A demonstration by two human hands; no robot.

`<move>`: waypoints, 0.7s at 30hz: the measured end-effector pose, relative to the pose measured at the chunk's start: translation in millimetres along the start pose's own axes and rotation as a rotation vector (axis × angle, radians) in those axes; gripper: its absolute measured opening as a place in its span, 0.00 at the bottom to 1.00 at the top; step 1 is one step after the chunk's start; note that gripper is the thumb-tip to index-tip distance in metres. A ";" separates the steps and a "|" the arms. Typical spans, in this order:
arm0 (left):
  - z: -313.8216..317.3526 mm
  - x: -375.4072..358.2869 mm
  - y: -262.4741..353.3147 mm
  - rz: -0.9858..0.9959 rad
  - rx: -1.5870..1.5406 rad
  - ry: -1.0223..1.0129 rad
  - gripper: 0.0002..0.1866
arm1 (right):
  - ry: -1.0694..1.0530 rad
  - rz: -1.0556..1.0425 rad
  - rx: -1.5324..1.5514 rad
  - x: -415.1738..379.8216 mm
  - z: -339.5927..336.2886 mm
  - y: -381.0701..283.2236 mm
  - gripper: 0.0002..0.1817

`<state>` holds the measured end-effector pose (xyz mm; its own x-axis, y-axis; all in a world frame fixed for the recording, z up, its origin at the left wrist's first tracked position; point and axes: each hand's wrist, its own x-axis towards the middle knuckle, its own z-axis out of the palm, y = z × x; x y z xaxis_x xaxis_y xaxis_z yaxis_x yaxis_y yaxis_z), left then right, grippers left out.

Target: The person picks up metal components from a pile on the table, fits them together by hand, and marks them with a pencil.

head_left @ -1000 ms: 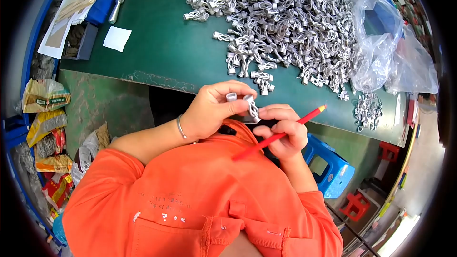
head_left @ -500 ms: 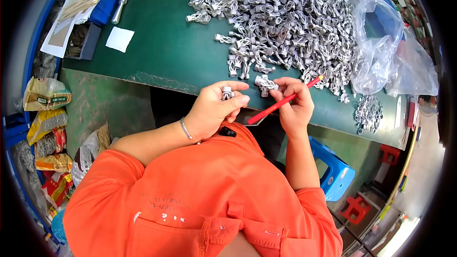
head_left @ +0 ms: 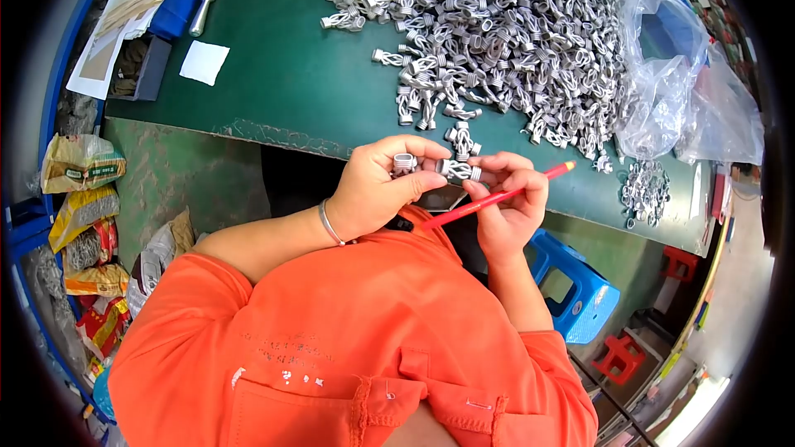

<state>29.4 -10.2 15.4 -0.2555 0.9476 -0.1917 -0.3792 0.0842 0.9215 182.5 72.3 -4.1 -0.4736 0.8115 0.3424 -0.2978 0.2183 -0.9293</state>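
My left hand pinches a small grey metal piece with a ribbed end between thumb and fingers. In my right hand, the fingertips grip a similar metal piece, ribbed at both ends with looped strands between. Its near end lies right by my left fingertips. A red pen with a yellow end also rests in my right hand, pointing down towards my chest. Just beyond the hands, another metal piece lies at the front edge of the green table.
A large heap of grey metal pieces covers the table's back right. Clear plastic bags and a pile of small rings sit right of it. Leftward are a white paper square and blue bin. A blue stool stands below.
My right hand has brought its metal piece leftward and down to my left fingertips. The pen has tilted flatter. The piece in my left hand has turned, and the view has shifted slightly.
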 end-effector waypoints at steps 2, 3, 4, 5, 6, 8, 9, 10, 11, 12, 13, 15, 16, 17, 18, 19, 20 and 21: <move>-0.5 1.1 -1.3 -0.045 -0.068 0.006 0.10 | -0.032 -0.068 -0.052 1.0 2.4 -6.0 0.23; -3.0 2.5 -4.1 -0.077 -0.105 -0.024 0.10 | -0.034 -0.109 -0.050 1.0 4.7 -9.0 0.23; -4.4 3.2 -6.4 -0.109 -0.143 -0.054 0.10 | -0.038 -0.150 -0.048 0.9 5.8 -10.6 0.23; -4.1 3.1 -7.5 -0.109 -0.143 -0.055 0.10 | -0.051 -0.168 -0.066 0.8 5.5 -10.6 0.23; -3.6 2.7 -8.5 -0.185 -0.251 -0.046 0.09 | -0.051 -0.168 -0.066 0.3 6.2 -11.7 0.23; -3.8 1.9 -9.6 -0.260 -0.358 -0.037 0.09 | -0.094 -0.170 -0.135 -1.8 9.1 -15.3 0.25; -4.3 1.3 -10.0 -0.283 -0.443 -0.080 0.09 | -0.062 -0.171 -0.126 -4.1 10.4 -13.8 0.24; -5.2 0.5 -10.3 -0.306 -0.528 -0.124 0.09 | -0.062 -0.171 -0.127 -2.7 8.7 -14.8 0.24; -7.0 0.0 -10.0 -0.305 -0.528 -0.124 0.09 | -0.128 -0.201 -0.189 0.5 5.1 -16.7 0.22; -10.0 -0.3 -9.4 -0.389 -0.561 -0.151 0.09 | -0.193 -0.231 -0.251 2.8 1.4 -18.0 0.21; -13.2 -1.0 -8.8 -0.474 -0.594 -0.178 0.09 | -0.137 -0.202 -0.217 3.2 -1.7 -17.7 0.19; -21.4 -3.9 -9.1 -0.589 -0.553 -0.190 0.09 | 0.001 -0.104 -0.235 4.2 -12.8 -12.7 0.16; -26.1 -5.6 -10.3 -0.705 -0.509 -0.201 0.09 | 0.058 -0.023 -0.272 5.6 -17.8 -12.5 0.15; -30.8 -7.2 -13.7 -0.760 -0.487 -0.193 0.10 | 0.060 -0.025 -0.319 8.1 -21.2 -9.3 0.15; -33.5 -8.7 -17.6 -0.759 -0.486 -0.195 0.10 | 0.043 -0.012 -0.439 8.2 -25.5 -6.7 0.15; -35.6 -10.5 -21.5 -0.772 -0.481 -0.121 0.10 | 0.003 -0.056 -0.518 10.1 -25.0 -3.7 0.16; -38.0 -11.6 -24.8 -0.783 -0.476 -0.045 0.10 | -0.038 -0.100 -0.597 12.0 -23.4 -0.4 0.17; -40.6 -11.9 -27.5 -0.765 -0.517 -0.036 0.10 | -0.046 -0.115 -0.670 11.0 -20.7 2.6 0.18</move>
<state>6.7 -36.3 -21.4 0.2530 0.7001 -0.6677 -0.7854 0.5516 0.2808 193.6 93.0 -5.5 -0.5089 0.7424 0.4356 0.2227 0.6024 -0.7665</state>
